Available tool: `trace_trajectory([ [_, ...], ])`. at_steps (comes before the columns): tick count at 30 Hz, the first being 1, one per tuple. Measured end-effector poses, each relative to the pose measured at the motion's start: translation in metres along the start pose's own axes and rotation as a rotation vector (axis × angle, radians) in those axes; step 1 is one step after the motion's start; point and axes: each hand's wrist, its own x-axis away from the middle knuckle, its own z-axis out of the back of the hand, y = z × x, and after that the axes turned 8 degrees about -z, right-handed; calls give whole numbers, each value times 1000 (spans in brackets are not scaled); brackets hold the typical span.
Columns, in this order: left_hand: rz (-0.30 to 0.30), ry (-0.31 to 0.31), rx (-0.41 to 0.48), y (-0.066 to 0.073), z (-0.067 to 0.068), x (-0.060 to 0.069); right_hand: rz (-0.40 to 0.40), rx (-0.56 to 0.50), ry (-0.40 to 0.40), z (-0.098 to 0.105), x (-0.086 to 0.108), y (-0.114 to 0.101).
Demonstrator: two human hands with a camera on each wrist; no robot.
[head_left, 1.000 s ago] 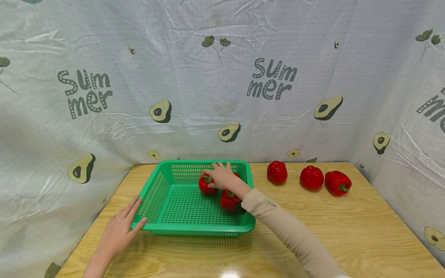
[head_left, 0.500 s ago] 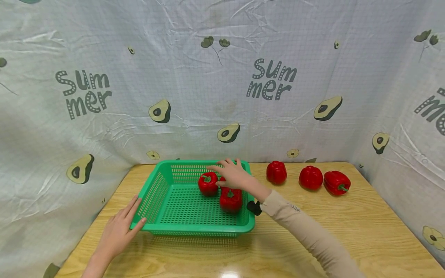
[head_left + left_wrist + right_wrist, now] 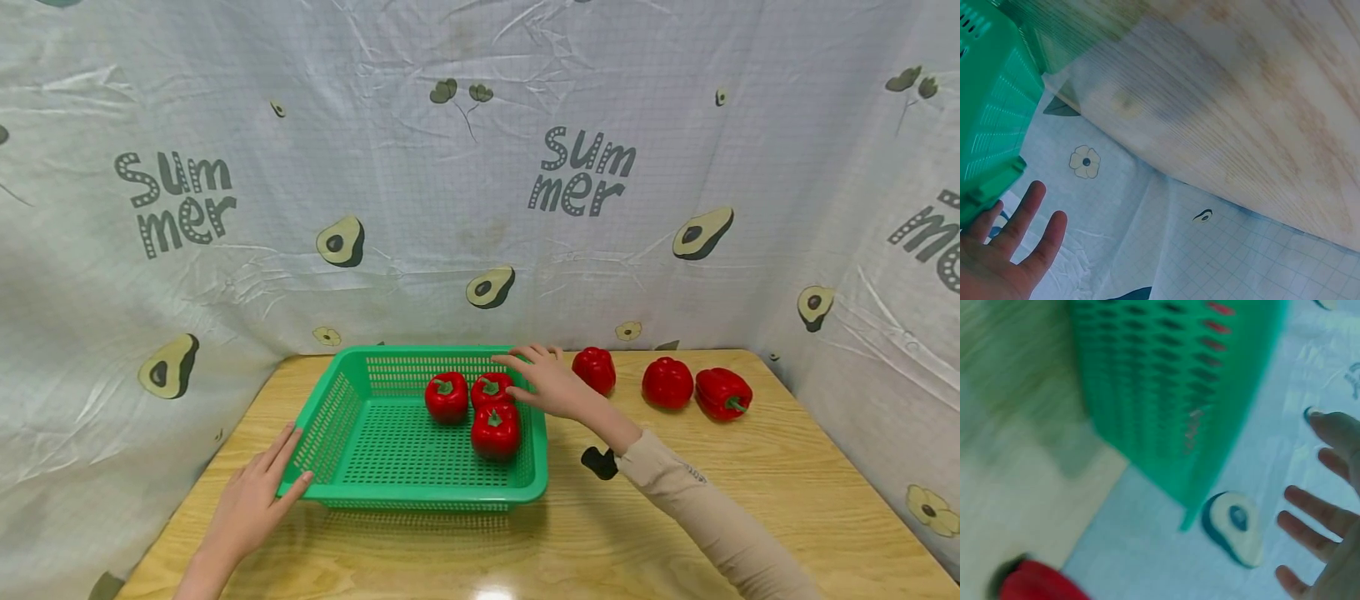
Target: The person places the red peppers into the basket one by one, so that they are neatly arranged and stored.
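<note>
In the head view a green plastic basket (image 3: 412, 493) holds three red bell peppers: one at the back middle (image 3: 447, 398), one in the back right corner (image 3: 491, 388) and one in front of that (image 3: 496, 432). My left hand (image 3: 251, 500) rests with straight fingers on the basket's left rim. My right hand (image 3: 551, 385), fingers spread and holding nothing, is over the basket's right rim. The right wrist view shows that hand (image 3: 1329, 512) apart from the basket wall (image 3: 1166, 394).
Three more bell peppers lie on the wooden table right of the basket: one near my right hand (image 3: 595, 371), one farther right (image 3: 667, 383) and one on its side (image 3: 724, 393). A printed cloth (image 3: 420, 208) hangs behind the table.
My right hand has come away from the peppers in the basket, moving right to above the rim, and uncovered the back right pepper. My left hand stays on the left rim.
</note>
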Motion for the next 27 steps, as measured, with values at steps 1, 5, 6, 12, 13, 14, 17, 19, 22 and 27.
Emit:
trace_trajectory([
  [1,-1,2,-1,0,0,0,-4,-2,18,-2,4,4],
  [5,-5,5,-5,-1,-1,1,-32,-18,88,-12,17,21],
  [6,-7,4,-6,-1,-1,1,-38,-25,110,-13,21,24],
  [12,-9,3,-10,-1,-2,2,-63,-46,276,-27,36,49],
  [13,-9,5,-11,-1,-2,2,-67,-50,304,-30,37,53],
  [14,-9,6,-12,-1,-2,2,-72,-58,332,-32,38,58],
  [17,-8,9,-14,-1,-2,2,-94,-71,407,-40,41,71],
  [19,-10,13,-18,-1,-2,2,-121,-75,439,-45,43,78],
  [22,-10,13,-20,-1,-2,2,-183,-63,454,-52,45,89],
  [27,-5,11,-15,-2,-2,1,-283,-80,435,-62,49,103],
])
